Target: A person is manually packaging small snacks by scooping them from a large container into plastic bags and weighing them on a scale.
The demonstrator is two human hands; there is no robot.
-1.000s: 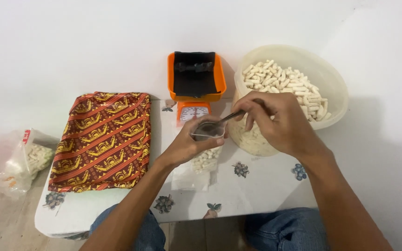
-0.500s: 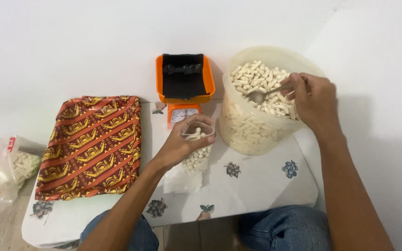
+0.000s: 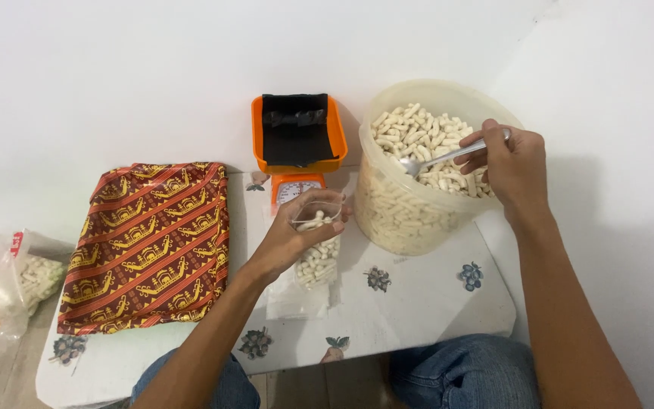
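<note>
A metal spoon (image 3: pixel 448 155) is gripped by its handle in the right hand (image 3: pixel 515 168), fingers curled shut around it, and the bowl end is dipped among the pale puffed sticks (image 3: pixel 418 136) heaped in the big translucent plastic tub (image 3: pixel 403 220). The tub is seen at about two o'clock on the low white table (image 3: pixel 418 303).

At the middle of the table, a small clear plastic bag (image 3: pixel 318 250) is held upright by the left hand (image 3: pixel 291 241), fingers pinched closed on its rim so the mouth is kept open; the bag is partly filled with the same sticks.

Just beyond that bag, at twelve o'clock, an orange kitchen scale (image 3: pixel 297 163) is found, its tray lined in black. At nine o'clock a folded red cloth with yellow pattern (image 3: pixel 153 246) is laid flat. Farther out at eight o'clock, off the table's edge, another plastic bag of sticks (image 3: pixel 17 284) is seen.
</note>
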